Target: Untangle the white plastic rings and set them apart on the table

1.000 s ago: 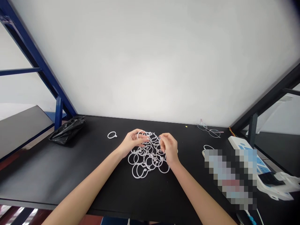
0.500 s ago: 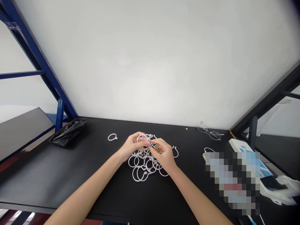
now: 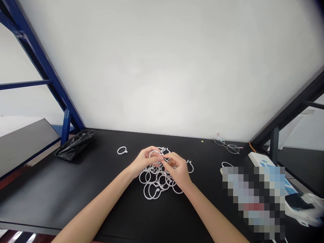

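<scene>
Between my hands is a white plastic ring (image 3: pixel 151 154) with a small clasp end. My left hand (image 3: pixel 144 161) pinches it between thumb and fingers. My right hand (image 3: pixel 177 168) has thumb and forefinger closed on the same ring at its right side, where the fingertips hide the clasp. Just below and behind both hands lies a loose pile of white rings (image 3: pixel 144 192), several of them overlapping and some with clasp ends apart. A single white ring (image 3: pixel 122 151) lies off to the left, with its clasp end pointing right.
On the black table (image 3: pixel 76 189), a black plastic bag (image 3: pixel 74 145) lies at the back left. Eyeglasses (image 3: pixel 233 149) rest at the back right. A white power strip (image 3: pixel 260 160) and a pixelated object (image 3: pixel 253 202) are on the right. A wall stands behind.
The view has tilted slightly, so everything sits a little lower. Both hands stay together on the ring, and the right fingertips have drawn closer to the left ones.
</scene>
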`<move>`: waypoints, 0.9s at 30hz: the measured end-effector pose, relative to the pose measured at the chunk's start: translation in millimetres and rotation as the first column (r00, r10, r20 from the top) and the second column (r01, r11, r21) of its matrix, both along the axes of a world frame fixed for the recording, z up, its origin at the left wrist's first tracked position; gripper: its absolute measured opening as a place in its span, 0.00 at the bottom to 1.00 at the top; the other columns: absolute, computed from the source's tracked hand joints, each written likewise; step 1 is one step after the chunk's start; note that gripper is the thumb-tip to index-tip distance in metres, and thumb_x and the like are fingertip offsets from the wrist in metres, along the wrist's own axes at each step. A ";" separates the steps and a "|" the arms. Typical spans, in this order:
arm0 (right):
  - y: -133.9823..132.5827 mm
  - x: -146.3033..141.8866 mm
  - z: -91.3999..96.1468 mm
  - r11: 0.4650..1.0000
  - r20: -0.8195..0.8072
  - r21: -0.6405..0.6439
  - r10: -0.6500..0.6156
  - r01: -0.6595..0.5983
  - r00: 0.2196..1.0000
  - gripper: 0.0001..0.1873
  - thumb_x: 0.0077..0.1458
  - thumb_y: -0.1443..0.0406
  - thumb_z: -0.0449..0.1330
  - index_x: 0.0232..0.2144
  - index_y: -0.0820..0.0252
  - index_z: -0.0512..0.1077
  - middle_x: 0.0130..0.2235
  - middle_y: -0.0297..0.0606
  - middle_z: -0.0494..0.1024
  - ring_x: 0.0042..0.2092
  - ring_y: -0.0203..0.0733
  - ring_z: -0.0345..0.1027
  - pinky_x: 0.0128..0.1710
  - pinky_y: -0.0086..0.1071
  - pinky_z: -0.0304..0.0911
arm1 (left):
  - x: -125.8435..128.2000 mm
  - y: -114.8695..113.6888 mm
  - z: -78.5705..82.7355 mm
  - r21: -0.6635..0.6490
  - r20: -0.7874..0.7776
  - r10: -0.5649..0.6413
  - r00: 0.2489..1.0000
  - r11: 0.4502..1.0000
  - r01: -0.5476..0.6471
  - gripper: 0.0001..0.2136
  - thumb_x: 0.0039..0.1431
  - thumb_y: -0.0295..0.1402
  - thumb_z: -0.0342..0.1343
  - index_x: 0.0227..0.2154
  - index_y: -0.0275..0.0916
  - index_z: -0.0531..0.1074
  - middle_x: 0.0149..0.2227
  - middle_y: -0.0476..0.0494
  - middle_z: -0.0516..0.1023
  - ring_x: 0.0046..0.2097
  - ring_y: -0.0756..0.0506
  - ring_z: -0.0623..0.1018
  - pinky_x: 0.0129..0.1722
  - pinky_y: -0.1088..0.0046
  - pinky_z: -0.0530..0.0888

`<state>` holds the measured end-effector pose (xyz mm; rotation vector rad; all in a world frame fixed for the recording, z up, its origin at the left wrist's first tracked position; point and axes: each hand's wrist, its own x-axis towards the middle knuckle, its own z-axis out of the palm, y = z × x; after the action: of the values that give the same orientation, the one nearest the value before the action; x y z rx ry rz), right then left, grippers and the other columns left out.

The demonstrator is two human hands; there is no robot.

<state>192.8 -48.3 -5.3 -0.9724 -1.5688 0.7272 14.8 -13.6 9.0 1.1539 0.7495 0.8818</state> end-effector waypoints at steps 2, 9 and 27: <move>0.1 0.2 -0.3 1.000 -0.006 0.002 0.000 0.000 1.000 0.05 0.55 0.65 0.63 0.35 0.57 0.78 0.35 0.37 0.76 0.23 0.30 0.67 0.20 0.27 0.64 | 0.2 -0.8 1.3 0.000 -0.003 -0.008 1.000 1.000 0.008 0.15 0.50 0.35 0.68 0.39 0.39 0.72 0.34 0.48 0.79 0.39 0.48 0.79 0.37 0.73 0.77; 0.1 -0.2 -2.7 1.000 -0.050 0.027 0.009 -0.007 0.999 0.05 0.55 0.63 0.63 0.35 0.56 0.78 0.36 0.38 0.76 0.23 0.31 0.66 0.20 0.27 0.67 | 1.3 -1.3 3.3 0.038 -0.013 -0.031 0.999 0.999 0.031 0.15 0.51 0.36 0.67 0.41 0.38 0.74 0.34 0.46 0.78 0.39 0.47 0.79 0.36 0.74 0.76; -5.3 -3.8 5.7 1.000 -0.049 -0.019 0.019 -0.020 0.999 0.09 0.56 0.58 0.63 0.31 0.57 0.78 0.35 0.39 0.76 0.23 0.32 0.64 0.21 0.29 0.67 | 8.5 -7.4 2.6 0.298 -0.143 0.072 0.987 0.954 -0.026 0.17 0.54 0.44 0.62 0.37 0.37 0.68 0.29 0.50 0.72 0.25 0.52 0.72 0.24 0.76 0.73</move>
<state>189.0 -53.6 0.4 -0.9478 -1.5332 0.7753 23.3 -21.0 11.6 1.4868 0.7913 0.9783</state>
